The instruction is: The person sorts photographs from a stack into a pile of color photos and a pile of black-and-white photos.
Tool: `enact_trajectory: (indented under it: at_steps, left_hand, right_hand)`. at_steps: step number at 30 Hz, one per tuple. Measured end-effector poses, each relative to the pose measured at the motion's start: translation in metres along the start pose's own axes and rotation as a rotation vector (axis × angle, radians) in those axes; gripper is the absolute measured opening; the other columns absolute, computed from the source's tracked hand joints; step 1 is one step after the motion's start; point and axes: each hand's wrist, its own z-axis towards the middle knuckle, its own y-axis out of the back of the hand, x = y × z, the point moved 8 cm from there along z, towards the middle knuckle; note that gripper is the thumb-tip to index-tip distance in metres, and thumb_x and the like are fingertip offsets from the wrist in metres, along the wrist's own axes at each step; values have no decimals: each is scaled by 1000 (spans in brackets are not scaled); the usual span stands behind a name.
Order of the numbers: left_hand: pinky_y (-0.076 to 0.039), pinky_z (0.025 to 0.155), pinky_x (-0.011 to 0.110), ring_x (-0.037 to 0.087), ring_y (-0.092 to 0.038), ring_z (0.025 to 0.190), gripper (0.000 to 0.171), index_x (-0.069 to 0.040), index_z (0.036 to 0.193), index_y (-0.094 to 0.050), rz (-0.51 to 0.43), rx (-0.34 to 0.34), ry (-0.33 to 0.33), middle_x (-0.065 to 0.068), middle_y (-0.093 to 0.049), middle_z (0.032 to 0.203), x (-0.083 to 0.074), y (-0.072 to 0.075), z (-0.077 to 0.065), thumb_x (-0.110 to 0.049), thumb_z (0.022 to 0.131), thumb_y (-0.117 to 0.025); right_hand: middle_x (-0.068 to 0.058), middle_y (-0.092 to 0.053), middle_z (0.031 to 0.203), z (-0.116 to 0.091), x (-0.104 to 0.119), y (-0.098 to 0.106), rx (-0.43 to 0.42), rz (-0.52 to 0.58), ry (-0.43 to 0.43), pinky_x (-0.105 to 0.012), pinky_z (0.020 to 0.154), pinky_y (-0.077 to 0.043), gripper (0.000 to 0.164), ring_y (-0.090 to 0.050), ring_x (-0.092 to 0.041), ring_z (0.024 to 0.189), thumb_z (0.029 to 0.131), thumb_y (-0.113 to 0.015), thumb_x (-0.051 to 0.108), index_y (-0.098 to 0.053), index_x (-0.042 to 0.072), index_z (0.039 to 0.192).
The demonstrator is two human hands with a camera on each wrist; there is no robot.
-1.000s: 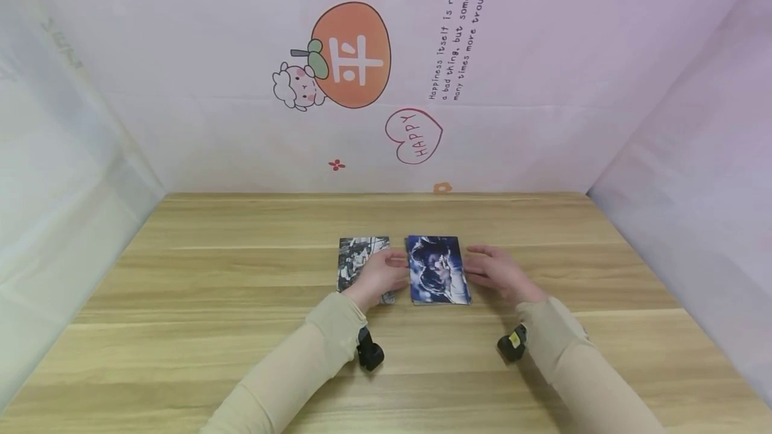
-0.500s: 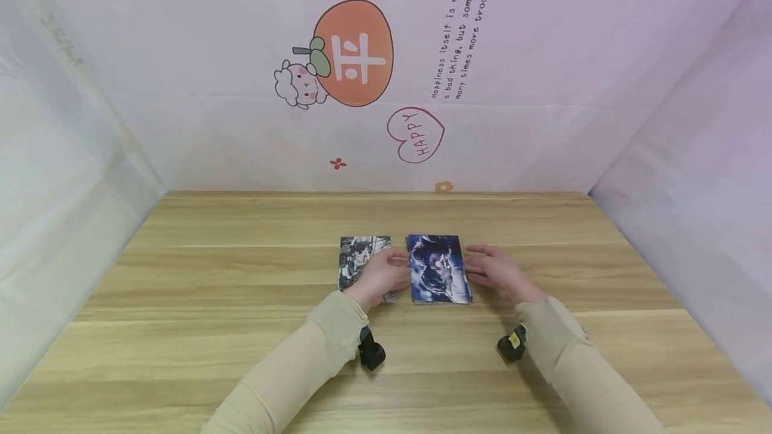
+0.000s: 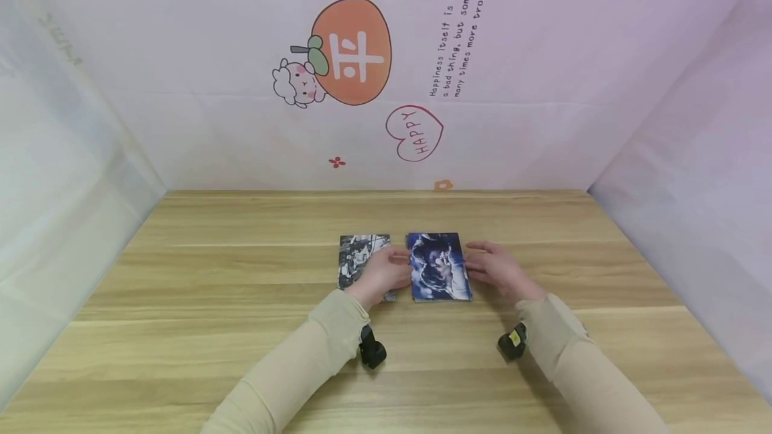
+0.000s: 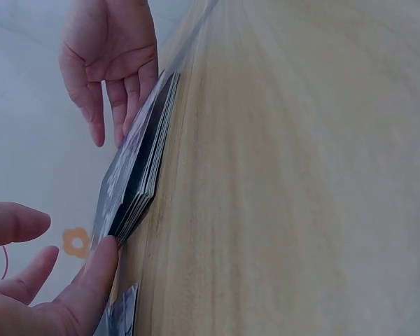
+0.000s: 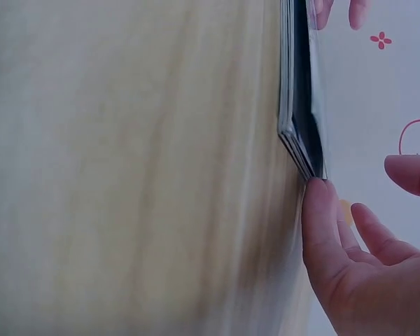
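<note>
A stack of photo cards (image 3: 439,266), its top one a blue-toned picture, lies on the wooden table. Both wrist views show its layered edges, with the top card slightly lifted from those beneath. My left hand (image 3: 383,272) touches the stack's left edge with extended fingertips. Under that hand a black-and-white photo card (image 3: 357,258) lies flat, partly covered by it. On the other side, my right hand (image 3: 498,269) has its fingertips against the right edge of the stack. In the right wrist view the right fingers (image 5: 320,217) meet the stack's corner, thumb apart.
The wooden table (image 3: 241,340) spreads around the cards. A white printed backdrop (image 3: 512,146) rises behind it, and pale cloth sides stand at left and right. A small black camera (image 3: 372,352) sits at the left wrist, another black camera (image 3: 511,344) at the right.
Both hands stay at the two sides of the stack with hardly any motion. The whole head view shifts slightly.
</note>
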Motion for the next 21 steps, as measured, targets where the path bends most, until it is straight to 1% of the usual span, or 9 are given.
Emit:
enact_trajectory:
  at_steps: [4,9,11,16,19,21]
  left_hand:
    - [-54,91,39,38,-59,109,41,7,129,-49,0,-4,-7,26,-53,126,-1,0,-1,4,88,-55]
    - [-55,89,38,36,-60,108,40,6,128,-50,23,-23,-10,25,-54,126,-2,2,-2,4,89,-55]
    - [-55,88,37,35,-60,108,39,5,128,-50,25,-30,-12,24,-54,126,-1,3,-2,4,89,-55]
    - [-56,87,34,31,-60,107,40,4,128,-51,12,-40,-25,21,-57,124,0,5,-1,4,88,-57]
    - [-56,85,33,28,-62,103,42,4,127,-51,5,-40,-38,21,-58,121,0,8,0,5,86,-59]
    - [-57,84,31,25,-63,98,43,4,127,-52,6,-45,-41,20,-59,119,0,10,0,5,85,-59]
  right_hand:
    - [-36,-33,141,-1,3,0,-5,-5,14,-43,106,-41,54,-43,-41,127,97,-43,2,-20,-13,143]
    - [-35,-35,140,-2,4,2,-21,-6,24,-40,103,-44,54,-49,-36,122,96,-44,2,-22,-12,143]
    - [-36,-37,139,-3,4,2,-32,-8,27,-40,102,-45,54,-50,-38,121,95,-45,2,-23,-12,143]
    - [-35,-42,134,-6,6,1,-65,-50,31,-41,99,-48,53,-53,-41,118,95,-47,4,-28,-10,142]
    - [-33,-47,129,-7,6,0,-83,-85,33,-40,96,-51,50,-59,-36,110,95,-49,5,-33,-8,141]
    - [-31,-50,126,-8,6,-1,-90,-98,34,-37,92,-53,49,-62,-29,103,94,-50,5,-36,-6,140]
